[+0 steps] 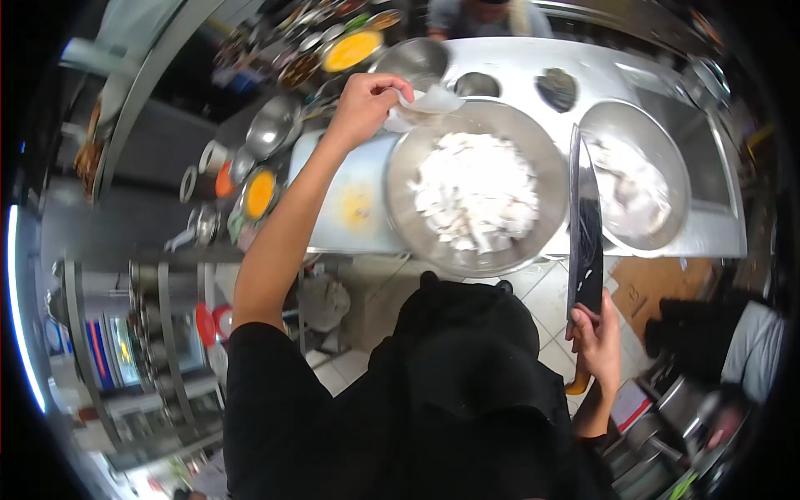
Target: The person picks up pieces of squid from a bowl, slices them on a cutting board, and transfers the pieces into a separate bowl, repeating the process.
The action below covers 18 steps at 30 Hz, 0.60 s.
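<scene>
My left hand (371, 104) pinches a limp, whitish translucent piece (425, 108) over the rim of a large steel bowl (404, 200). That bowl holds a heap of white cut pieces (477, 192). On the right, my right hand (596, 333) grips a large knife (586, 217) by its handle end, with the broad dark blade pointing away from me. The blade passes between the large bowl and a second steel bowl (679, 179), which holds whitish pieces (629, 187). A pale cutting board (346, 200) with a yellow stain lies under my left forearm.
Small empty-looking bowl (477, 84) and a dark grey lump (557, 89) sit on the steel counter (517, 54). Steel bowls (273, 127) and containers of yellow food (352, 51) stand at the left. A person (492, 17) is across the counter. Shelves (125, 358) are at lower left.
</scene>
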Available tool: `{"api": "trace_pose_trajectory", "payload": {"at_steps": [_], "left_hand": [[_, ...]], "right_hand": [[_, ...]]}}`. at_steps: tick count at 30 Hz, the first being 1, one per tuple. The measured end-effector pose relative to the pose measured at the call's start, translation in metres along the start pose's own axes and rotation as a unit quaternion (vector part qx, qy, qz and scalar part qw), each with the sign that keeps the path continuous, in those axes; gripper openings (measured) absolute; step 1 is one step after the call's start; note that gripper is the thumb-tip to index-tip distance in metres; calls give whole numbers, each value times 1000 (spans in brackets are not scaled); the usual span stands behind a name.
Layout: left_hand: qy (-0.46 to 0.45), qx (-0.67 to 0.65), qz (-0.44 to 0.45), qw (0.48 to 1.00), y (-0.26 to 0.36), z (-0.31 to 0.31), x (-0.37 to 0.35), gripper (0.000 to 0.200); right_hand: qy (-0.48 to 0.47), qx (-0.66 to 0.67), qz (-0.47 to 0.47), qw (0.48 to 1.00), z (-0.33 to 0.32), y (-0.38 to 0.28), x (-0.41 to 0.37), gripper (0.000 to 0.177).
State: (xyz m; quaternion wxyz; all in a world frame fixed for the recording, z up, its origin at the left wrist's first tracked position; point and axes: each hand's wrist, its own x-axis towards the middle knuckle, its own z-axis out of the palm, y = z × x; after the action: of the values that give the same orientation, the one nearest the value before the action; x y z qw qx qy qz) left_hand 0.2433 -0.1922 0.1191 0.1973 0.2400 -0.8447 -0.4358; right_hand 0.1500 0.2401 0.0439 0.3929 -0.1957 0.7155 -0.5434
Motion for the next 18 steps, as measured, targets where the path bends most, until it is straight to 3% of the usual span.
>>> {"api": "trace_pose_trajectory", "payload": {"at_steps": [1,3,5,7,10,13,15,16,17,18], "left_hand": [[6,39,2,999,-15,-24,-20,16],[40,51,-29,997,-48,-61,-62,17],[43,70,-23,996,-89,-93,-98,17],[32,69,-81,994,-125,-122,-131,18],[46,-109,-111,987,-184,-150,-174,21],[62,-128,-126,982,-260,-155,-213,23],[41,-107,-165,980,-296,-154,-234,23],[73,12,-117,990,-304,-148,-243,23],[104,131,-64,984,-308,-143,-247,24],[123,108,-94,982,-310,-139,-250,25]], "right_hand": [[-25,-10,0,1000,9,-4,10,29],[-103,-102,-32,989,29,-12,28,46],[-131,-150,-39,979,65,-26,40,45],[-154,-179,-52,970,102,-30,49,49],[-180,-166,-8,969,161,-36,54,58],[-191,-166,5,968,220,-35,57,49],[-158,-175,12,972,258,-31,61,41],[-154,-185,23,970,274,-28,65,41],[-140,-305,-14,942,290,-24,71,39],[-125,-420,-50,898,304,-21,75,37]]}}
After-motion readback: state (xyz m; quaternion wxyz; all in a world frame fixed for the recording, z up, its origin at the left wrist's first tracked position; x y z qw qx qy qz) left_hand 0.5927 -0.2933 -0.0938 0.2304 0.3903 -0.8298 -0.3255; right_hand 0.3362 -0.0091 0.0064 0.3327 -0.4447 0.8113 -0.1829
